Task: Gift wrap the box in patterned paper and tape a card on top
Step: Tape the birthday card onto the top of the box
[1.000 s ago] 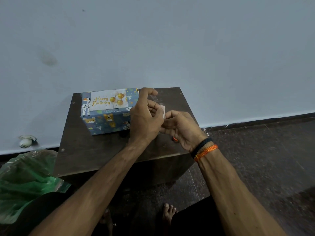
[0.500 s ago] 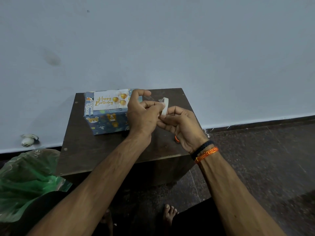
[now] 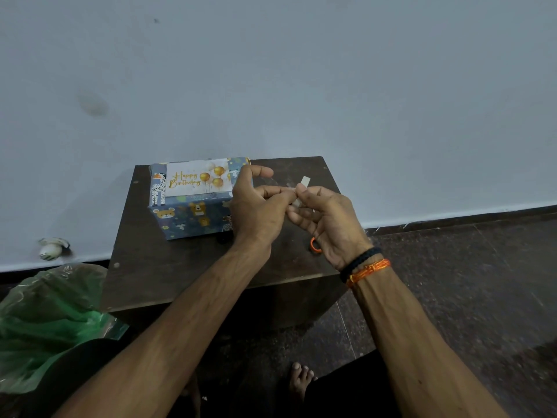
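I have both hands curled on the tape roll [image 3: 302, 188]: right hand [image 3: 330, 220] holds it, left hand [image 3: 256, 206] pinches at it. The wrapped box [image 3: 193, 218] with its card [image 3: 197, 178] lies just left of my left fingers, long axis left-right, so that hand is nearer.

A box [image 3: 193, 217] wrapped in smooth printed paper with a faint sheen sits on a dark wooden table [image 3: 168, 267] with a matt, slightly scuffed top; a white paper card [image 3: 197, 178] with shiny gold lettering lies on the box. Beside the table lies a crinkled, glossy green plastic bag [image 3: 45, 315], the floor [image 3: 452, 282] is dark speckled stone, and the wall [image 3: 271, 70] is matt painted plaster
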`<state>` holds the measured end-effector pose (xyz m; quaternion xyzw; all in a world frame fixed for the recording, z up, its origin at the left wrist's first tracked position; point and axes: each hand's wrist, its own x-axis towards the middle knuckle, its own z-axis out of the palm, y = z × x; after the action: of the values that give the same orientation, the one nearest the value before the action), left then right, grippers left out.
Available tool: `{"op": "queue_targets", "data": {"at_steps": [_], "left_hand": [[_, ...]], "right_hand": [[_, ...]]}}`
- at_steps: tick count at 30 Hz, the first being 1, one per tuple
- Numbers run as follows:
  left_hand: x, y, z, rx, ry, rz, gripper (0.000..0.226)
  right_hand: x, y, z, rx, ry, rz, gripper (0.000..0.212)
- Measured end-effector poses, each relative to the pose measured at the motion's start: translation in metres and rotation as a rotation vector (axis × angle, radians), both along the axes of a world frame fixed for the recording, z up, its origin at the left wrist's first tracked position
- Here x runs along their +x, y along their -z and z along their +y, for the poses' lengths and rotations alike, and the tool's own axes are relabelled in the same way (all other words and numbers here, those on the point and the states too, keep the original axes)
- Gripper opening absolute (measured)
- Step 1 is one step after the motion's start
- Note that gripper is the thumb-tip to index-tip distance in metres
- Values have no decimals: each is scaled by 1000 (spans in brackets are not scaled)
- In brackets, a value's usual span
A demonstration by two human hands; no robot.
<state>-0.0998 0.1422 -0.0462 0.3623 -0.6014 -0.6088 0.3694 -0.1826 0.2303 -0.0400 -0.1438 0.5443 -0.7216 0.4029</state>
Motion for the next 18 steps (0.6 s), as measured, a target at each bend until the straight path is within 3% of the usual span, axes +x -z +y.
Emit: {"op": "queue_targets", "data": {"at_steps": [11,18], "left_hand": [[1,-3,-8,38,-9,-74,48],[3,-6,-9,62,3,-70,49]], "right_hand": [[0,4,-3,15,31,133,33],[-1,6,-4,51,70,175,22]]}}
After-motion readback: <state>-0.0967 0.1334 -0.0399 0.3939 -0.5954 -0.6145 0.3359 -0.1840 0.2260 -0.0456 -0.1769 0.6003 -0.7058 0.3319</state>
